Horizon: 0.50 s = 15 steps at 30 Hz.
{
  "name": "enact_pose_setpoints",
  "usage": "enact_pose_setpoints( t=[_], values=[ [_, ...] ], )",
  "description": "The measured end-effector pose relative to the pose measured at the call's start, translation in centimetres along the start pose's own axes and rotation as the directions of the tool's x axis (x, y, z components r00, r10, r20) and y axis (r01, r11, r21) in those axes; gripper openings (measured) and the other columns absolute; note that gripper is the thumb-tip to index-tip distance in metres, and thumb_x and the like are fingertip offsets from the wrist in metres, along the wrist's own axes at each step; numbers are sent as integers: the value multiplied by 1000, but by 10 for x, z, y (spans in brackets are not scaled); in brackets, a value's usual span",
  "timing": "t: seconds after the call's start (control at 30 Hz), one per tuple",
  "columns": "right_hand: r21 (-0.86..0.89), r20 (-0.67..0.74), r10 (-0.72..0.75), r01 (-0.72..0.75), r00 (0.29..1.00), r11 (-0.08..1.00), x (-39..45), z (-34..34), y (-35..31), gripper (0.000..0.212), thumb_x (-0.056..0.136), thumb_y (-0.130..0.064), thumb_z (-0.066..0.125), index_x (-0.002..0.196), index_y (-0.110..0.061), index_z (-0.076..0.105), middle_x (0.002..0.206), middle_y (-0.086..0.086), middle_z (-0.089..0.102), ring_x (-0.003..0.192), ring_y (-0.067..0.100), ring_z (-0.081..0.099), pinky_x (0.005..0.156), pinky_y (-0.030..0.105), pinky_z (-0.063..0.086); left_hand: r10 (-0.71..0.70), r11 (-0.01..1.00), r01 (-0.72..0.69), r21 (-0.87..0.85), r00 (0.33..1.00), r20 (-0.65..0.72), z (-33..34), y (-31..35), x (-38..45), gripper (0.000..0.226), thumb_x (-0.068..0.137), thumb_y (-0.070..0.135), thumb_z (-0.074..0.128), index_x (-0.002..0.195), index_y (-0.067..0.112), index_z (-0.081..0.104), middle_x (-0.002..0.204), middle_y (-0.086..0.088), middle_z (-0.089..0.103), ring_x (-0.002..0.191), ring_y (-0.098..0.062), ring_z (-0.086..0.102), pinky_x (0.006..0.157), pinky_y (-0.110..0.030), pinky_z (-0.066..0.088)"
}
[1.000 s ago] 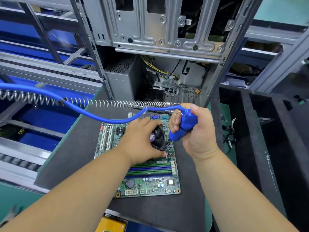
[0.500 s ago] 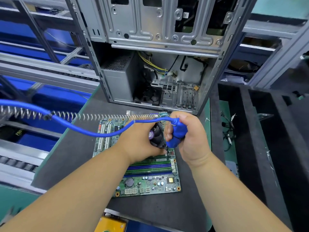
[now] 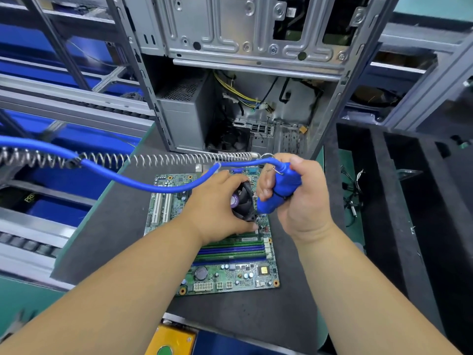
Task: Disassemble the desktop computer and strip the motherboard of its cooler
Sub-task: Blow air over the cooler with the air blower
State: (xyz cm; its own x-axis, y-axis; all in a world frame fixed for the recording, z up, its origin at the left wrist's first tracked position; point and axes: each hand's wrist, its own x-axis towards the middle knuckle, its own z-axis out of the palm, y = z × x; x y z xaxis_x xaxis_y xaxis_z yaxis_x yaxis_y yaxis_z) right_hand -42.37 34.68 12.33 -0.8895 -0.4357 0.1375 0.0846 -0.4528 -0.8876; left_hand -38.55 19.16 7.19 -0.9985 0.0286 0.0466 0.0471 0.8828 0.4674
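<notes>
A green motherboard point(image 3: 225, 275) lies flat on the dark mat point(image 3: 110, 242). Its black cooler fan point(image 3: 244, 201) sits near the board's far end. My left hand point(image 3: 217, 208) grips the cooler from the left, fingers curled round it. My right hand point(image 3: 297, 198) grips a blue powered screwdriver point(image 3: 279, 190) held upright beside the cooler's right edge. The tool's tip is hidden behind the fan and my fingers. A blue hose point(image 3: 143, 180) and a coiled spring cable point(image 3: 163, 158) run from the tool off to the left.
The open grey computer case point(image 3: 245, 73) stands upright just behind the board, with a power supply point(image 3: 184, 119) and loose wires inside. Black foam trays point(image 3: 399, 201) lie to the right with small cables point(image 3: 352, 190). A conveyor frame point(image 3: 64, 103) runs along the left.
My right hand and the screwdriver dipped towards the cooler and are back up beside it. My left hand has stayed on the cooler.
</notes>
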Motion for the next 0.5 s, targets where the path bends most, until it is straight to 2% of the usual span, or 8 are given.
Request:
enact_pose_setpoints(
  t=[0.17,0.3,0.4,0.5],
  values=[
    [-29,11,-13,13,1000,999,-2,0,-1,27,74,-39,47,57,-22,59,52,-1,52,47,18,46,53,29,36,1,999,-1,32,1000,2,-1,2,0,97,46,78,67,131,37,47,107,17,47,100,-11,37,99,-30,32],
    [-16,-4,-7,7,1000,1000,0,4,-12,33,74,-37,47,61,-7,51,50,4,48,47,21,43,52,27,36,-9,999,8,31,1000,18,-3,4,-1,99,45,80,64,132,37,46,107,17,48,103,-16,42,100,-33,33],
    [69,-61,7,-2,998,998,1,6,-26,29,79,-32,40,67,-6,44,50,7,44,47,21,39,51,26,36,2,999,-4,44,999,36,-7,7,-3,100,48,77,70,137,40,42,119,15,48,112,-19,41,105,-37,30],
    [121,-106,-8,21,994,992,3,10,-44,34,79,-35,38,59,-8,44,50,8,40,49,20,36,52,28,33,75,995,-75,59,997,-5,-18,14,-10,98,52,79,69,139,48,37,135,22,38,122,-17,31,109,-41,22]
  ],
)
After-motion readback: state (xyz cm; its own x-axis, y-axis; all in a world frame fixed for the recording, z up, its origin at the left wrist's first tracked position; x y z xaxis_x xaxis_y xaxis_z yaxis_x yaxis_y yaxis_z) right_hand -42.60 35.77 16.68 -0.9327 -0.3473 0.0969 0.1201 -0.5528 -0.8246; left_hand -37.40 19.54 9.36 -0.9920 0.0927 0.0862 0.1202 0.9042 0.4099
